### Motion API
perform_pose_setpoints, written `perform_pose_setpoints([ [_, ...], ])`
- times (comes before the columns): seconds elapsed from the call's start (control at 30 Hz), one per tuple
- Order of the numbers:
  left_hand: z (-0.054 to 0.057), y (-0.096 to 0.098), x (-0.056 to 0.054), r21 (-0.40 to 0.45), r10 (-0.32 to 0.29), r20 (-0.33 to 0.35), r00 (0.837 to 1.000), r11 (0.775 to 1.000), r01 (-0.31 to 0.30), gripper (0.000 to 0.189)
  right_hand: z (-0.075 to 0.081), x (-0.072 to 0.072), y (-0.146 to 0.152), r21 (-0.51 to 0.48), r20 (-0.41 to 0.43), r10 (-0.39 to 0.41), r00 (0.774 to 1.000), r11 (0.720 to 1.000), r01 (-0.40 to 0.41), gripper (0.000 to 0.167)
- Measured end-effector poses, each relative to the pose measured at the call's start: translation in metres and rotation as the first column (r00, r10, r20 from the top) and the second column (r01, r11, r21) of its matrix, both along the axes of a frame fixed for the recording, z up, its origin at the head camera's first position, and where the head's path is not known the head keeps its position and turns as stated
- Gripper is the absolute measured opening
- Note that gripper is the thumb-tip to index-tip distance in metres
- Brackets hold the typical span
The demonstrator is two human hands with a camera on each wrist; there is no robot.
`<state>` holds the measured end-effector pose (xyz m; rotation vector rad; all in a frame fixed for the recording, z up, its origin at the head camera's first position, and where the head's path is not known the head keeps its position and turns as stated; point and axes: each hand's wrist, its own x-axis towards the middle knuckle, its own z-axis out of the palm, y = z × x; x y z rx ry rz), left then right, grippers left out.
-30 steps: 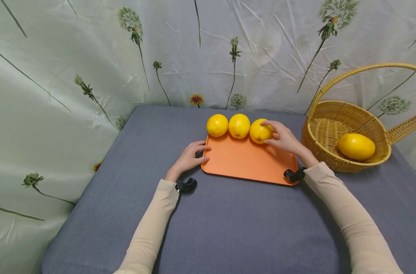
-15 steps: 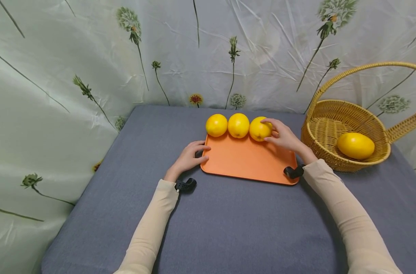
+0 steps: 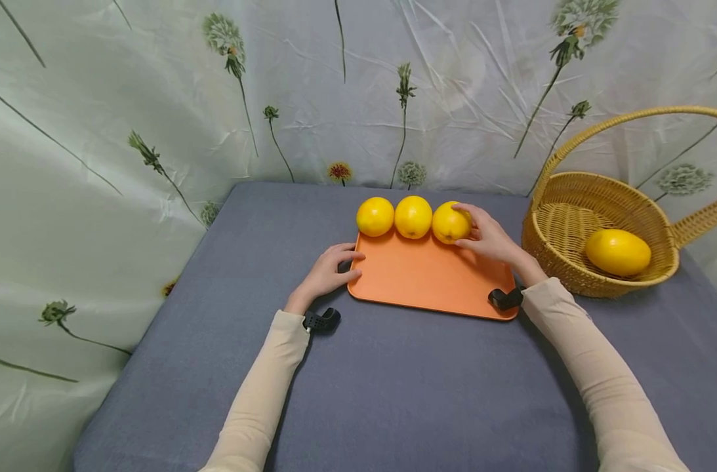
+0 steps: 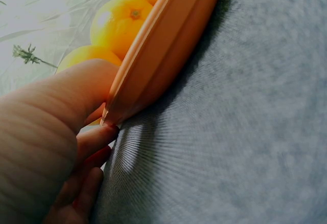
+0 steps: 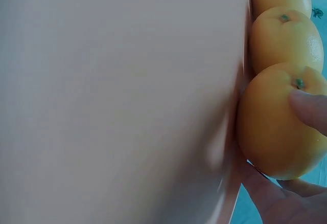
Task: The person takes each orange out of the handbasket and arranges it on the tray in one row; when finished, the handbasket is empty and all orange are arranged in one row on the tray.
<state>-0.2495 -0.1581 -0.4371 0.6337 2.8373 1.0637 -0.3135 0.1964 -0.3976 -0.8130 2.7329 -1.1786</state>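
Observation:
An orange tray point(image 3: 423, 275) lies on the cloth, with three yellow-orange oranges in a row along its far edge. The left orange point(image 3: 375, 217) and the middle orange point(image 3: 413, 217) stand side by side. My right hand point(image 3: 489, 238) grips the right orange point(image 3: 449, 223); in the right wrist view the thumb point(image 5: 312, 111) lies over this orange point(image 5: 276, 127) near its green stem end, and fingers show under it. At the tray's left end my left hand point(image 3: 325, 272) pinches the rim. The left wrist view shows fingers against the tray wall point(image 4: 158, 55) from outside.
To the right stands a wicker basket point(image 3: 555, 269) with a tall arched handle, and one yellow-orange fruit point(image 3: 618, 252) lies in it. Grey-blue cloth point(image 3: 393, 380) covers the table. Behind it hangs a flower-printed curtain point(image 3: 311, 92).
The right orange has shifted very slightly away from me, toward the tray's far edge, with my right hand on it. My left hand keeps its place at the tray's end.

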Motion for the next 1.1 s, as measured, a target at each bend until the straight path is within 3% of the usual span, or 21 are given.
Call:
perform_pose_setpoints([
  [0.3,-0.002,0.001,-0.002,0.001,-0.009,0.000,1.000,1.000,0.009,0.040,-0.001,0.005,0.007,0.019,0.022,-0.013,1.000,1.000,0.013,0.082],
  [0.57,-0.002,0.000,-0.002,0.014,0.003,0.003,1.000,1.000,-0.003,0.039,0.013,0.018,0.020,0.001,0.114,-0.005,0.993,1.000,0.005,0.083],
  [1.1,-0.002,0.000,-0.002,-0.002,0.000,0.006,1.000,1.000,0.000,0.040,0.044,0.049,0.048,-0.029,0.076,-0.065,0.995,0.997,0.068,0.076],
])
